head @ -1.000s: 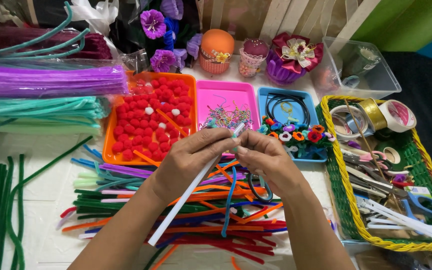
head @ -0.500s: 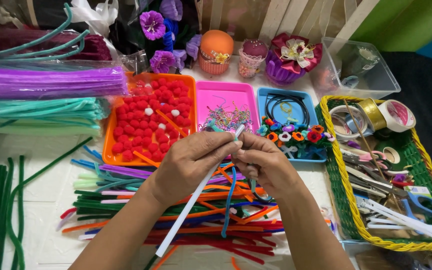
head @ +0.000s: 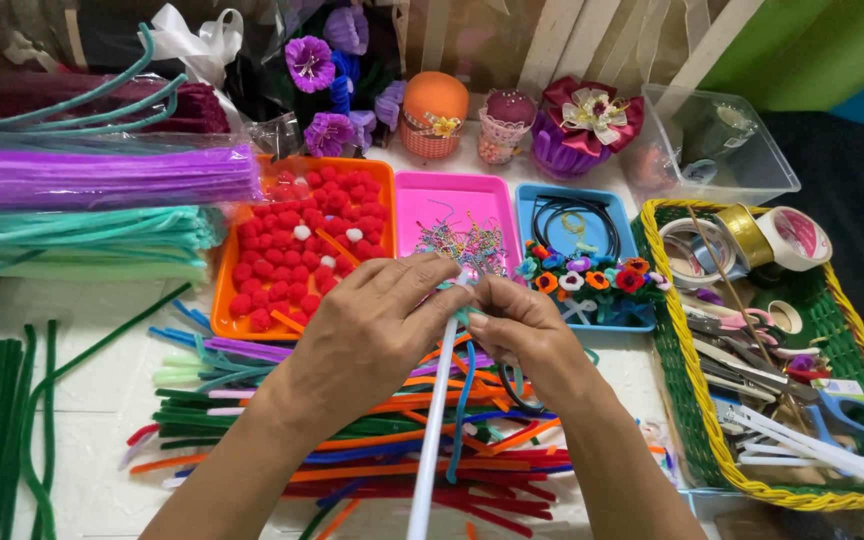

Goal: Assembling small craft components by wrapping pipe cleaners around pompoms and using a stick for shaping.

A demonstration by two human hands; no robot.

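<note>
The left hand [head: 377, 325] pinches the top of a white pipe cleaner [head: 430, 440] between thumb and fingers. Its long axis runs nearly upright in the view, the upper end at the fingertips and the lower end pointing back toward the person. The right hand [head: 517, 330], touching the left, grips a teal pipe cleaner [head: 460, 415] at the same spot; it hangs down beside the white one. Beneath both hands lies a pile of coloured pipe cleaners [head: 372, 450] on the tabletop [head: 102, 400]. Just beyond the fingertips sits a pink tray [head: 457, 200].
</note>
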